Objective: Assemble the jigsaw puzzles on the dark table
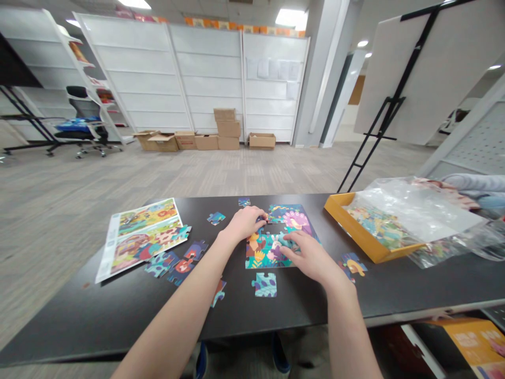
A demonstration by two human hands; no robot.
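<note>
A partly assembled jigsaw puzzle [258, 258] with a rabbit and a purple peacock lies on the black table, with a gap in its upper left middle. My left hand [244, 222] is at that gap, its thumb and fingers closed around a small puzzle piece [261, 220] mostly hidden by the fingertips. Over the puzzle's right part rests my right hand [310, 255], fingers apart and fingertips touching the rabbit area. Just below the puzzle lies a loose teal piece [265, 285]. Blue pieces [216, 218] are scattered beyond my left forearm, which partly covers another piece [219, 293].
A picture sheet [142, 237] lies at the left, with joined lion pieces [187, 263] beside it. An orange box [379, 253] holds bagged pieces at the right, near a loose orange-and-blue piece [354, 266]. An easel [381, 131] stands behind the table.
</note>
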